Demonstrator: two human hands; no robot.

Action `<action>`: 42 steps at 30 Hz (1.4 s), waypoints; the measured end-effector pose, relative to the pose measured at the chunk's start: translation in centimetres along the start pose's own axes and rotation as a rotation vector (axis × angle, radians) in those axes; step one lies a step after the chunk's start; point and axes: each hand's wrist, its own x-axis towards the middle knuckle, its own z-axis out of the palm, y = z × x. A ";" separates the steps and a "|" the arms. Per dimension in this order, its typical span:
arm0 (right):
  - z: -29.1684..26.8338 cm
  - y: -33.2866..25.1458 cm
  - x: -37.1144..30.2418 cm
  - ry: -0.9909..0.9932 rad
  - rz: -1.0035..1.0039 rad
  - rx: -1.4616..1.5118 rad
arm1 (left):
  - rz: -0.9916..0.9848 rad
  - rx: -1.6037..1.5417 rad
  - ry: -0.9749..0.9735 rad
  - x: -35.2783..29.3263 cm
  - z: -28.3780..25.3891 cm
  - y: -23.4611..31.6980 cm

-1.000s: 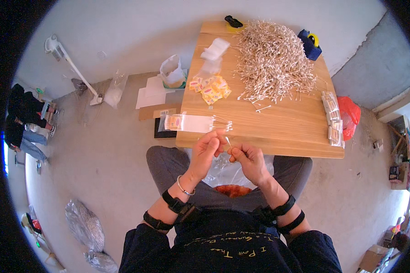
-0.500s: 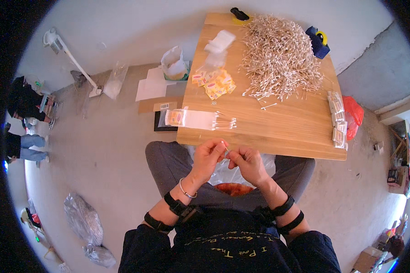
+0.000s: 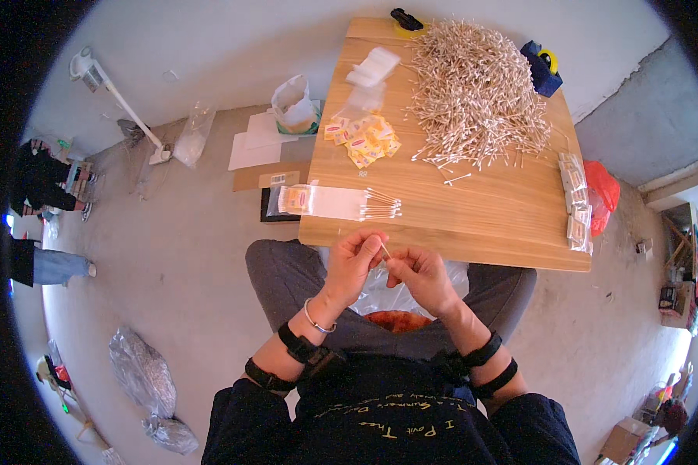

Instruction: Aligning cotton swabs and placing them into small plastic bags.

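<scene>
Just off the near edge of the table, over my lap, my left hand (image 3: pixel 354 262) and my right hand (image 3: pixel 422 277) face each other with fingertips pinched. Between them is a thin cotton swab (image 3: pixel 385 251); both hands grip it, and its ends are largely hidden by the fingers. On the table in front of my left hand lies a row of several cotton swabs (image 3: pixel 382 204) at the end of a white strip (image 3: pixel 341 203). A clear packet with a yellow label (image 3: pixel 295 200) lies at the strip's left end. A large loose heap of cotton swabs (image 3: pixel 477 93) covers the far right.
Yellow printed cards (image 3: pixel 368 142) and white sheets (image 3: pixel 374 67) lie on the wooden table (image 3: pixel 473 225). Filled clear packs (image 3: pixel 575 194) line its right edge beside a red bag (image 3: pixel 602 198). A tape dispenser (image 3: pixel 543 71) stands far right. Several people stand at far left.
Both hands stay in nearly the same place, pinched around the swab, which shows a little more plainly now. At far left, a person's legs have shifted.
</scene>
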 end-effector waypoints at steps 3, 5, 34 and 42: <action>0.0 0.9 0.2 -0.011 0.017 0.051 | -0.042 0.070 0.102 -0.3 -0.2 -1.0; 0.0 1.0 0.3 -0.017 0.030 -0.061 | -0.085 -0.033 0.118 -0.5 -0.5 -1.6; -0.4 6.0 10.4 0.358 -0.411 -0.956 | 0.299 0.257 0.304 8.1 -4.1 -4.3; -0.2 6.0 11.2 0.299 -0.491 -0.858 | 0.298 0.323 0.254 8.4 -4.1 -4.2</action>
